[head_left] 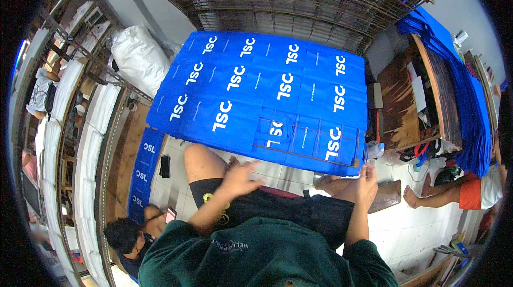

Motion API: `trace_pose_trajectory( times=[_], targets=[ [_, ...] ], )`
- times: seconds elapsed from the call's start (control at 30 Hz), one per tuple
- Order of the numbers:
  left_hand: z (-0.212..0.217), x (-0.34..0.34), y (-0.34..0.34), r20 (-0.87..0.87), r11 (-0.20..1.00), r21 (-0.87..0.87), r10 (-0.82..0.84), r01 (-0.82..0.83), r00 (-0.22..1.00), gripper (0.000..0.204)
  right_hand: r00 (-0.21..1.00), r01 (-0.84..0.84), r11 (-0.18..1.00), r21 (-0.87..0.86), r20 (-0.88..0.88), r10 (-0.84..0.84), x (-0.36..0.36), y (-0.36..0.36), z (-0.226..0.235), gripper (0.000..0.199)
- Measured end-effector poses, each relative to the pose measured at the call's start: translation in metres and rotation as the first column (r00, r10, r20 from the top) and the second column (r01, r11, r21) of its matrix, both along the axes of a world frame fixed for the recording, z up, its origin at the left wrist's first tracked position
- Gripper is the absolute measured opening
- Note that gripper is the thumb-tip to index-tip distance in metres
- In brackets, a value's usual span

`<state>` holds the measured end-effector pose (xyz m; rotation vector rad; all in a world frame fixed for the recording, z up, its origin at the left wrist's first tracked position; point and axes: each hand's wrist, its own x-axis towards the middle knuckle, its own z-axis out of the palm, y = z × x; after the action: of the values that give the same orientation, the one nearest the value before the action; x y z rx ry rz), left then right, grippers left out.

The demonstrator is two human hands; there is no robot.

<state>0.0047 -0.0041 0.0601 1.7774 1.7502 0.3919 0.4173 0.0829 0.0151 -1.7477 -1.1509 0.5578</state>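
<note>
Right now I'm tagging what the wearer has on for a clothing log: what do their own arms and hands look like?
Both hands are bare: the left hand and the right hand show no gloves, rings or watch. The forearms are bare too, emerging from a dark green top with small pale lettering on the chest.

A wide surface (187, 126) is covered edge to edge with rows of blue bags (256, 89) bearing white lettering. The person's right hand (366, 181) touches the near right corner of the surface, at the edge of the last bag there. The left hand (239, 178) hovers open above the bare knee, just short of the near edge. Another person (125, 239) crouches on the tiled floor (406, 228) at lower left.
</note>
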Motion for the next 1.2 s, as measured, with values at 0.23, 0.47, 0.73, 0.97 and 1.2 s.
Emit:
trace_pose_trajectory(
  times=[0.23,0.47,0.73,0.97,1.2],
  targets=[
    [-0.052,0.107,0.002,0.414,0.794,-0.276,-0.41,0.542,0.812,0.055,0.825,0.06,0.992,-0.108,0.564,0.011,0.085,-0.01,-0.047,0.03],
    [-0.088,0.093,0.012,0.273,0.859,-0.331,-0.309,0.39,0.911,0.051,0.839,0.22,0.91,-0.352,0.545,0.008,0.086,0.006,-0.047,0.03],
    [-0.082,0.096,0.007,0.268,0.835,-0.362,-0.331,0.413,0.905,0.051,0.877,0.236,0.872,-0.43,0.481,0.0,0.078,0.004,-0.038,0.036],
    [-0.074,0.097,0.01,0.303,0.824,-0.378,-0.322,0.423,0.897,0.052,0.886,0.194,0.877,-0.44,0.462,0.036,0.089,0.006,-0.048,0.041],
    [-0.084,0.098,0.007,0.291,0.849,-0.307,-0.347,0.431,0.892,0.049,0.905,0.166,0.885,-0.434,0.424,0.038,0.093,0.005,-0.052,0.041]
  ],
)
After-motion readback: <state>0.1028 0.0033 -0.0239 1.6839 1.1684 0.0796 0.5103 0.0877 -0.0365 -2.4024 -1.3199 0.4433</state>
